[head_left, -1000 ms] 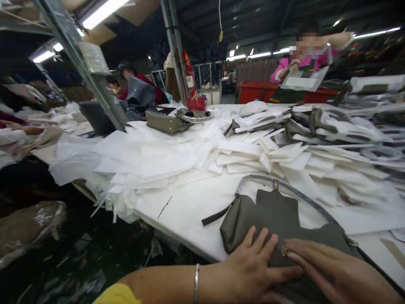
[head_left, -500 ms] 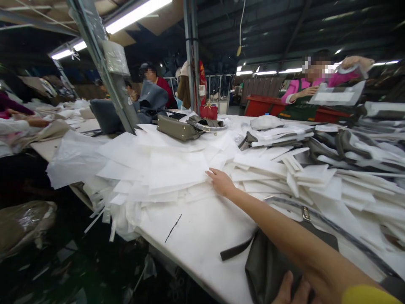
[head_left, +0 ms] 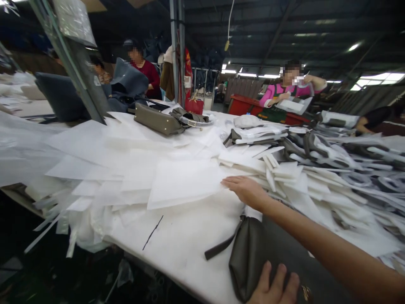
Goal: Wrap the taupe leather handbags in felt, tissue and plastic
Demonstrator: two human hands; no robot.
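Observation:
My right hand (head_left: 245, 192) reaches across from the right, its fingers closed at the right edge of a thin white sheet (head_left: 185, 181). That sheet lies over a spread of other white sheets (head_left: 95, 145). Below my right forearm, a dark olive handbag (head_left: 249, 253) lies on the white tabletop, a short strap (head_left: 220, 248) sticking out to its left. My left hand (head_left: 276, 285) rests on the handbag near the bottom edge, fingers spread; its thumb is out of view. The forearm covers part of the handbag.
Another olive handbag (head_left: 158, 120) lies behind the sheets. Folded white padding (head_left: 303, 181) and wrapped dark straps (head_left: 316, 147) pile up on the right. A metal post (head_left: 72, 71) stands at the left. Across the table, a person in pink (head_left: 272, 90) handles clear plastic.
The view has turned right. My right hand has drawn the white sheet rightward and nearer, off the spread. The forearm has shifted, and more of my left hand and the handbag shows.

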